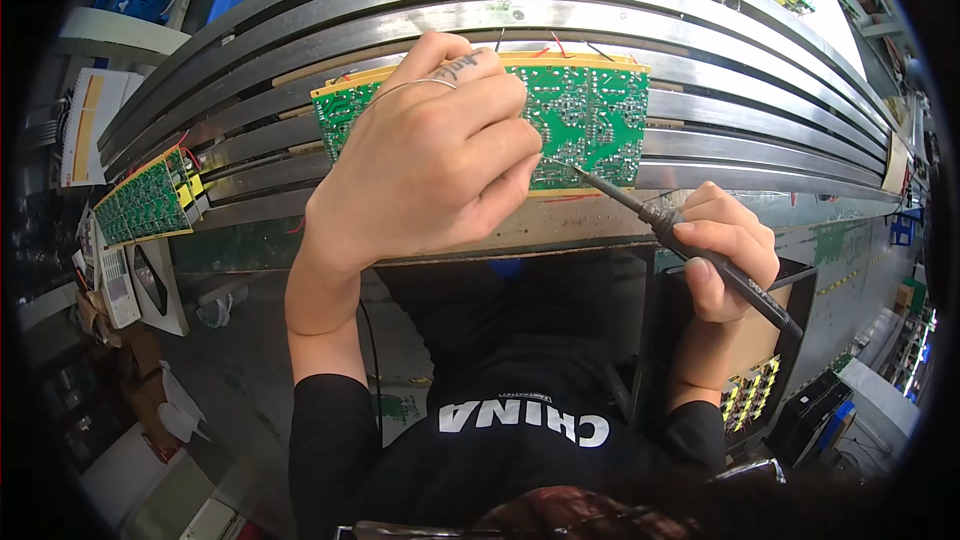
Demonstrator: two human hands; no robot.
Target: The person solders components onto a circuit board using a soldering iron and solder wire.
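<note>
Progress: soldering looks mid-joint, finished and remaining joints indistinguishable | Position: green circuit board [600, 120] on metal rails [560, 15], partly under left hand [440, 155] | Left: fingers bunched, anything pinched hidden | Right hand [725, 245]: gripping soldering iron [655, 215], tip at board | Also: 1 populated board [145, 202], far left, apart

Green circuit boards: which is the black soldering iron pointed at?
The wide green circuit board by the left hand; the black soldering iron points only at it, not the leftmost green board.
</note>
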